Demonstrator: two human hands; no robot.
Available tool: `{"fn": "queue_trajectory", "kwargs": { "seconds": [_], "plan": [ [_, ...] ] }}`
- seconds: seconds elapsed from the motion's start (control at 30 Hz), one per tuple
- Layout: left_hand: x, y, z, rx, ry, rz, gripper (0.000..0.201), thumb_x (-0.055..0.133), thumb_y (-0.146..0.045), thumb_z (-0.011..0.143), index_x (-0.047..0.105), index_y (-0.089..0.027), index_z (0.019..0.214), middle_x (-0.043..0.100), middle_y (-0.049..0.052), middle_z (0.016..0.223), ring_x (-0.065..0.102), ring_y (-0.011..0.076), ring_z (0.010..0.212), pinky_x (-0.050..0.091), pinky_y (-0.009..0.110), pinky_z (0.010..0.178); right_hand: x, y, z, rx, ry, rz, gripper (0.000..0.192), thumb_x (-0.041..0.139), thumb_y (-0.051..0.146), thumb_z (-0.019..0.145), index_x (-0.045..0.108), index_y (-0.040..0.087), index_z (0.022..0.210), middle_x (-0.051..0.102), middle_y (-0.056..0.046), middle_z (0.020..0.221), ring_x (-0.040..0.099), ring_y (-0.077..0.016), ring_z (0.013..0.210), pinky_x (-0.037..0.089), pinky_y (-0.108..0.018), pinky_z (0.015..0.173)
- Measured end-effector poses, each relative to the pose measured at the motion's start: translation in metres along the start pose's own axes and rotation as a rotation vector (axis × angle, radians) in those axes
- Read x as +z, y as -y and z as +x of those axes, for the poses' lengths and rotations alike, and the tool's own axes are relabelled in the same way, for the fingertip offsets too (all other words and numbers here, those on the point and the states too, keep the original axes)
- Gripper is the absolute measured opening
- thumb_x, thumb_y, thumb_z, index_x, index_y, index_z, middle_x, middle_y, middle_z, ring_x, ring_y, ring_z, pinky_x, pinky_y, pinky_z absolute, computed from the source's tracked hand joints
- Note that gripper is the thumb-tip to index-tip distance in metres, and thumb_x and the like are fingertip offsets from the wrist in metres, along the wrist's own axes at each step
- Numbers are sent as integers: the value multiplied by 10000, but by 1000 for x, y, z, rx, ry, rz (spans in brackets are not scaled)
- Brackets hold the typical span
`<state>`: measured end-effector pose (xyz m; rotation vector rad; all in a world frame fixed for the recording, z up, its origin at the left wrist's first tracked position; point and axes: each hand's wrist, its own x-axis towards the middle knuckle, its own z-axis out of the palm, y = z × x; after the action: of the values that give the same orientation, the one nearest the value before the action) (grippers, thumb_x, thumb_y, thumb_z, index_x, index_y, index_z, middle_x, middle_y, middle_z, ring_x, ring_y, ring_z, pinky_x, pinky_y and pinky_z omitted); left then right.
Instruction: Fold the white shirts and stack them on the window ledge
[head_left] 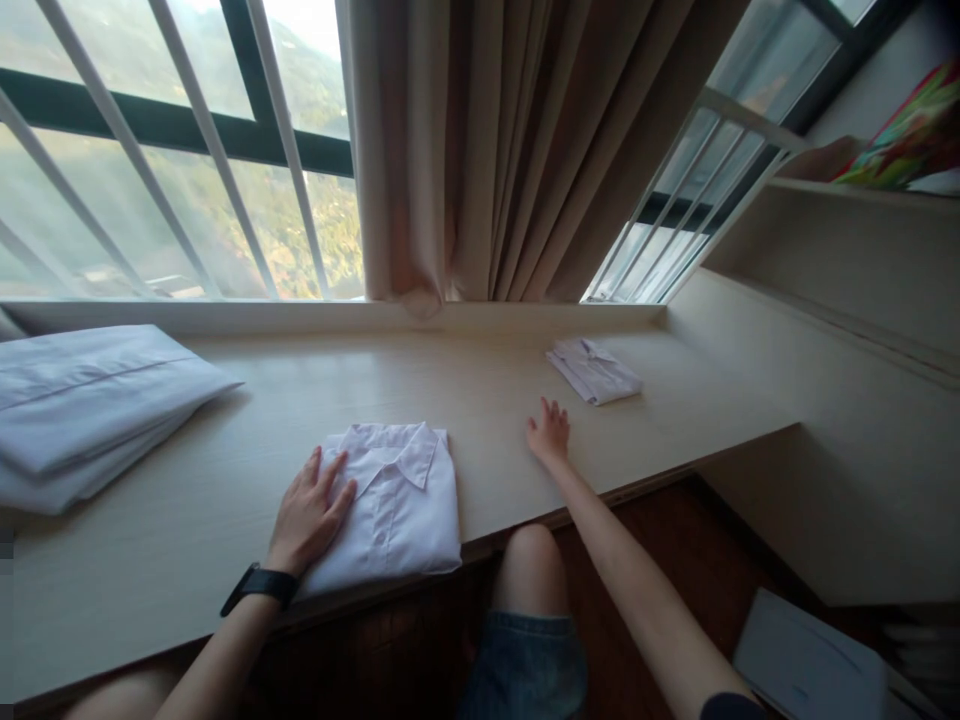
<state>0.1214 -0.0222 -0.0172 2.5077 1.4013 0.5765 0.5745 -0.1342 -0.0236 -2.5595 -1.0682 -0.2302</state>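
Observation:
A white collared shirt, folded into a rectangle with its collar facing up, lies at the front edge of the desk. My left hand rests on its left side, fingers spread, with a dark watch on the wrist. My right hand is stretched out over the desk to the right, fingers apart and holding nothing. Just beyond it sits a smaller folded white garment. On the left lies a larger stack of folded white cloth.
Behind the desk are barred windows and a beige curtain. A shelf unit bounds the right side, with a colourful item on top. Below the desk at right is a pale grey box-like object.

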Motion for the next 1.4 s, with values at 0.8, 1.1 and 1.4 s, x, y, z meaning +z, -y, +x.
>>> {"fn": "queue_trajectory", "kwargs": {
  "seconds": [0.8,1.1,1.4],
  "plan": [
    [2,-3,0,-54,-16,50,583,411,-534,946,553,-250,1434,458,87,1545,332,297,1479,309,470,1202,28,-58,77,-159,286,-63,586,344,147,939,484,218,1503,393,-32,1588,357,-331,1454,365,-463,1166],
    [-16,-29,2,-129,142,179,654,314,-454,999,338,-133,1569,301,200,1617,238,374,1510,226,568,1191,-4,95,8,-198,317,49,600,359,176,950,384,79,1542,305,-181,1613,297,-322,1486,266,-469,1199],
    [-5,-54,-6,40,143,65,560,355,-507,1004,384,-359,1543,217,30,1670,128,348,1542,79,622,1210,-13,194,-166,-509,387,239,633,289,579,1024,364,258,1565,198,-70,1667,84,-324,1543,81,-544,1228]
  ]
}}
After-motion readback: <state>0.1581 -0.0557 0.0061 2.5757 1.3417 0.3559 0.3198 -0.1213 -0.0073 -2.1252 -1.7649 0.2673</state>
